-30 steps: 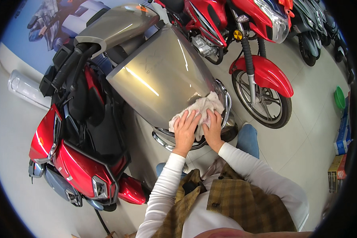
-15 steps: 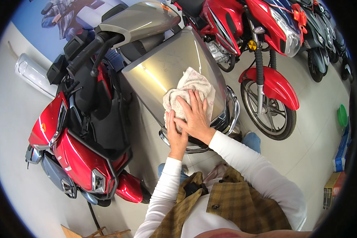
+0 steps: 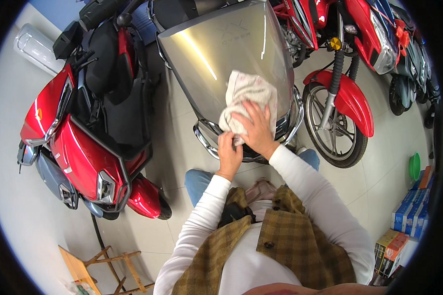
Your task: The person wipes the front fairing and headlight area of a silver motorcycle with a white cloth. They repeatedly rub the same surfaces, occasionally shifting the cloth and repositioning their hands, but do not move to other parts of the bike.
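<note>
A pale cloth [image 3: 251,89] with faint pink marks lies bunched on the lower front of a champagne-coloured scooter's front panel [image 3: 197,54]. Over the cloth, my right hand [image 3: 257,129] presses down with bent, slightly spread fingers gripping its folds. My left hand [image 3: 228,155] is closed at the cloth's near lower edge, pinching it between thumb and fingers, just beside the right hand. Part of the panel's lower edge is hidden by the cloth and hands. A chrome guard bar [image 3: 205,140] curves round the panel's bottom.
To the left stands a red scooter [image 3: 79,164] with black bars. A red motorcycle's front wheel [image 3: 337,128] is close on the right. A wooden folding stool [image 3: 76,263] sits lower left. Blue boxes [image 3: 408,211] and a green bowl [image 3: 414,166] are at the right.
My view has tilted lower, so the scooter's handlebar has mostly left the top. The cloth and both hands have slid down toward the panel's lower edge; my left fingers now pinch the cloth.
</note>
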{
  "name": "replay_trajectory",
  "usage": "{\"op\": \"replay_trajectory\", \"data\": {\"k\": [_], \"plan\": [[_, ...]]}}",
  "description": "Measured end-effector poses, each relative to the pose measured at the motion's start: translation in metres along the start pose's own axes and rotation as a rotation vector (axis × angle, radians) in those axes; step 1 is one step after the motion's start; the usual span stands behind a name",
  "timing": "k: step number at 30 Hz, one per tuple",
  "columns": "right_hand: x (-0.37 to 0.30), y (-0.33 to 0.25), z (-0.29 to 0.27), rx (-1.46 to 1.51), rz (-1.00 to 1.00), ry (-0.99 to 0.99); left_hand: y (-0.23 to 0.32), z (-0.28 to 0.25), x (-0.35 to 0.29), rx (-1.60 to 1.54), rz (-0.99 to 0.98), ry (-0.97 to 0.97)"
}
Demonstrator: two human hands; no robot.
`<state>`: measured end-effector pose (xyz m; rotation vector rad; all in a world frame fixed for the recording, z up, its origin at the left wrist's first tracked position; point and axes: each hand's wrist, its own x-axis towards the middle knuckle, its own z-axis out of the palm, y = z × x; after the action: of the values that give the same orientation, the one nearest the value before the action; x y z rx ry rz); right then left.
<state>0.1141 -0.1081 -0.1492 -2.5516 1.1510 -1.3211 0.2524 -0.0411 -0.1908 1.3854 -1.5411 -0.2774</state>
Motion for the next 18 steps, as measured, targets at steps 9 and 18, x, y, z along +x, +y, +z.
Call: {"op": "replay_trajectory", "data": {"k": [9,18], "plan": [[-0.081,0.009,-0.017,0.183,0.131,0.025,0.015,-0.02,-0.024,-0.046,0.058,-0.255],[0.107,0.036,-0.048,0.165,0.218,0.363,0.063,-0.04,0.174,0.134,0.388,0.247]]}}
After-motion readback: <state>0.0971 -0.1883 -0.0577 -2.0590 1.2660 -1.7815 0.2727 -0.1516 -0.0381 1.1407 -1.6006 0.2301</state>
